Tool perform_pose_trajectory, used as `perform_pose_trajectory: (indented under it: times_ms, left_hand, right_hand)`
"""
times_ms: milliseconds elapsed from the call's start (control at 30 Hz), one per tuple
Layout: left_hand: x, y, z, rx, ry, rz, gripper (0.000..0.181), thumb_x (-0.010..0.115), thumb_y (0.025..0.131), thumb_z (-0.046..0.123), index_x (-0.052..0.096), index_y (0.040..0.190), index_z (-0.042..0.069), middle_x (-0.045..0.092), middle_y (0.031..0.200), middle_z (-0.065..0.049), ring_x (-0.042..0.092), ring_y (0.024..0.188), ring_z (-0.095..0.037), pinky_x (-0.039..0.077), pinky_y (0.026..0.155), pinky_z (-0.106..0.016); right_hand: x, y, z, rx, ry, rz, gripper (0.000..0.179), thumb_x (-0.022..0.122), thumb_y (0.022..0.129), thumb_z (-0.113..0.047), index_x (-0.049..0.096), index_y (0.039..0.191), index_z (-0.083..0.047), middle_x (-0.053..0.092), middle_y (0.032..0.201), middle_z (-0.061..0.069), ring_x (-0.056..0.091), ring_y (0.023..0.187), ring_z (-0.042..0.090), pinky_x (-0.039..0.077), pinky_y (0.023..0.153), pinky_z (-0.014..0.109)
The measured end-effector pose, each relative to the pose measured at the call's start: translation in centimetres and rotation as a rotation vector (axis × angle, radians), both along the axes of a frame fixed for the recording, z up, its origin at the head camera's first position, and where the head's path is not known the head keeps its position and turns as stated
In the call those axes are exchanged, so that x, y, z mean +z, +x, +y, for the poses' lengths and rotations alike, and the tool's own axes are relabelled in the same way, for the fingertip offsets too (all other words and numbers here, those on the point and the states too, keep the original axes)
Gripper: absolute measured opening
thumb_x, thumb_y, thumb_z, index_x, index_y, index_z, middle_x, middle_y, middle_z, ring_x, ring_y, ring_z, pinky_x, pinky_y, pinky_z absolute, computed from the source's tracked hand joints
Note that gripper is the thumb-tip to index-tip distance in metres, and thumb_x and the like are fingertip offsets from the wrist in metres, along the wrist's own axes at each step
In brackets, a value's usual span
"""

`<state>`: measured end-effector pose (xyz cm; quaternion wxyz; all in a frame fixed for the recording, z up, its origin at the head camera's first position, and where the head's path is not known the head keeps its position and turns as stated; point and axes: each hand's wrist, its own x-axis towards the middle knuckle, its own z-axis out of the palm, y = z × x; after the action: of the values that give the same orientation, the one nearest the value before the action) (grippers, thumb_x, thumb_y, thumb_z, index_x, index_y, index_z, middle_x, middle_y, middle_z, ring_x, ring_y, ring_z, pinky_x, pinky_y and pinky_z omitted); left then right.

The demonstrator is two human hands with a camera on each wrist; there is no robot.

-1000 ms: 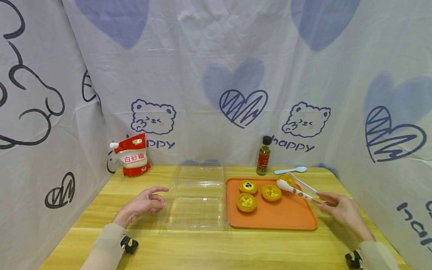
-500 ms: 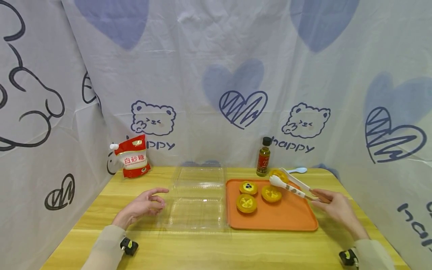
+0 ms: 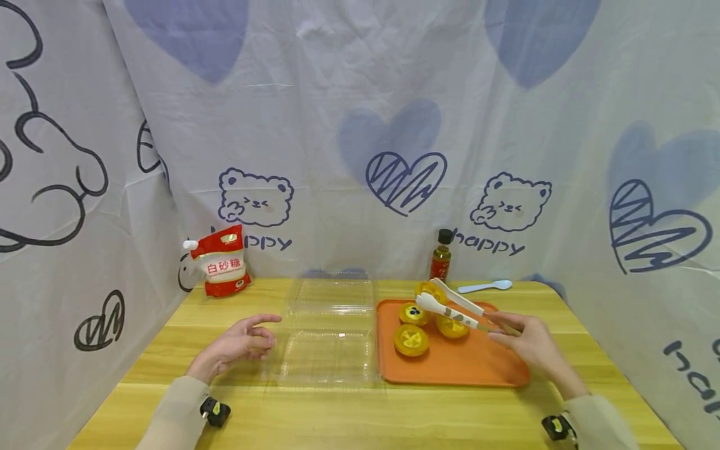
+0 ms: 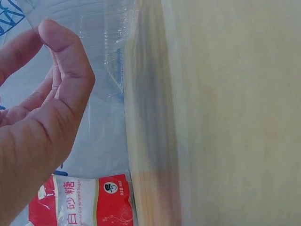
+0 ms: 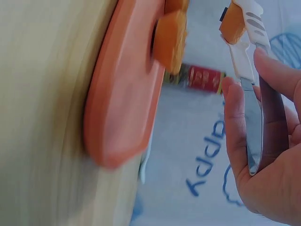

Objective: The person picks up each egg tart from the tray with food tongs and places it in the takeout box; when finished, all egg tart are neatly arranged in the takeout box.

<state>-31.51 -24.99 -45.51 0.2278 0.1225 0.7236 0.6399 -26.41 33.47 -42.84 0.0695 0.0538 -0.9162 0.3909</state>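
Observation:
My right hand (image 3: 529,340) grips a pair of food tongs (image 3: 458,311) with white tips and metal arms. Between the tips sits a golden tart (image 5: 233,24), raised above the orange tray (image 3: 461,369). Several other tarts rest on that tray: one with dark berries (image 3: 413,312), one with yellow fruit pieces (image 3: 411,340), and another (image 3: 452,327) partly behind the tongs. My left hand (image 3: 239,342) lies at the left side of an opened clear plastic box (image 3: 332,356), its fingers loosely bent; whether they touch the rim I cannot tell.
At the back left stands a red and white sugar bag (image 3: 225,262). A dark-capped bottle (image 3: 440,259) is behind the tray, with a pale blue spoon (image 3: 485,286) to its right. A printed cloth (image 3: 332,125) hangs behind the wooden table (image 3: 315,419).
My right hand has moved left with the tongs, lifting the tart from the tray's back right corner to above the berry tart. My left hand has stayed put.

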Motion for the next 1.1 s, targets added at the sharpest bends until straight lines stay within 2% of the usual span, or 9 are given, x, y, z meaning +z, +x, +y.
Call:
perform_pose_trajectory:
  times_ms: [100, 200, 400, 567, 733, 833, 933, 1100]
  left_hand:
    - [-0.3, 0.0, 0.1, -0.003, 0.025, 0.004, 0.066, 0.061, 0.095, 0.005, 0.025, 0.15, -0.002, 0.061, 0.1, -0.008, 0.061, 0.079, -0.016, 0.057, 0.074, -0.029]
    - [-0.2, -0.1, 0.0, -0.013, 0.033, 0.005, 0.066, 0.06, 0.095, 0.004, 0.025, 0.15, -0.002, 0.061, 0.101, -0.01, 0.063, 0.081, -0.017, 0.059, 0.076, -0.031]
    - [-0.2, 0.0, 0.0, -0.01, 0.022, 0.0, 0.065, 0.059, 0.095, 0.005, 0.025, 0.15, 0.0, 0.06, 0.103, -0.01, 0.063, 0.082, -0.018, 0.06, 0.075, -0.031]
    - [-0.1, 0.2, 0.1, -0.003, 0.031, 0.008, 0.064, 0.059, 0.095, 0.003, 0.026, 0.15, -0.002, 0.061, 0.101, -0.011, 0.062, 0.081, -0.018, 0.06, 0.073, -0.032]
    - [-0.1, 0.1, 0.2, 0.005, 0.037, 0.007, 0.065, 0.059, 0.094, 0.002, 0.026, 0.15, -0.003, 0.062, 0.099, -0.01, 0.062, 0.08, -0.017, 0.06, 0.071, -0.032]
    - [-0.3, 0.0, 0.2, -0.004, 0.041, 0.004, 0.066, 0.06, 0.095, 0.003, 0.025, 0.15, -0.002, 0.061, 0.1, -0.01, 0.063, 0.081, -0.018, 0.06, 0.07, -0.031]
    - [-0.3, 0.0, 0.1, -0.001, 0.038, 0.001, 0.066, 0.06, 0.094, 0.003, 0.025, 0.15, -0.002, 0.061, 0.1, -0.01, 0.063, 0.082, -0.018, 0.061, 0.07, -0.031]
    - [-0.2, 0.0, 0.2, 0.001, 0.035, -0.006, 0.065, 0.059, 0.094, 0.002, 0.026, 0.15, -0.001, 0.061, 0.1, -0.009, 0.064, 0.084, -0.019, 0.061, 0.07, -0.032]
  right_hand:
    - [0.1, -0.2, -1.1, 0.011, -0.041, -0.004, 0.05, 0.076, 0.086, -0.026, 0.063, 0.131, -0.009, 0.063, 0.131, 0.015, 0.066, 0.11, 0.03, 0.055, 0.077, 0.017]
    - [-0.2, -0.4, -2.3, 0.031, -0.092, -0.008, 0.048, 0.076, 0.086, -0.019, 0.063, 0.131, -0.007, 0.063, 0.131, 0.016, 0.067, 0.108, 0.029, 0.058, 0.077, 0.021]
    - [-0.4, -0.9, -4.8, 0.082, -0.099, 0.017, 0.044, 0.075, 0.086, -0.014, 0.064, 0.128, -0.005, 0.064, 0.128, 0.017, 0.069, 0.106, 0.029, 0.059, 0.078, 0.024]
    - [-0.4, -1.2, -6.8, 0.114, -0.11, 0.023, 0.044, 0.077, 0.084, -0.014, 0.066, 0.127, -0.007, 0.066, 0.125, 0.016, 0.071, 0.099, 0.023, 0.057, 0.077, 0.019]
    - [-0.2, -1.4, -8.5, 0.153, -0.052, 0.058, 0.042, 0.077, 0.084, -0.015, 0.068, 0.125, -0.01, 0.07, 0.119, 0.012, 0.068, 0.1, 0.021, 0.057, 0.081, 0.025]
    - [-0.3, -1.4, -9.7, 0.142, -0.052, 0.039, 0.042, 0.078, 0.083, -0.013, 0.069, 0.124, -0.011, 0.073, 0.113, 0.01, 0.069, 0.097, 0.02, 0.057, 0.078, 0.025]
    - [-0.4, -1.6, -11.1, 0.154, -0.097, 0.01, 0.042, 0.078, 0.082, -0.011, 0.069, 0.123, -0.01, 0.075, 0.105, 0.01, 0.071, 0.089, 0.016, 0.056, 0.071, 0.021]
    - [-0.3, -1.7, -12.8, 0.182, -0.124, -0.022, 0.042, 0.078, 0.082, -0.011, 0.07, 0.123, -0.011, 0.076, 0.099, 0.006, 0.071, 0.086, 0.012, 0.055, 0.067, 0.021]
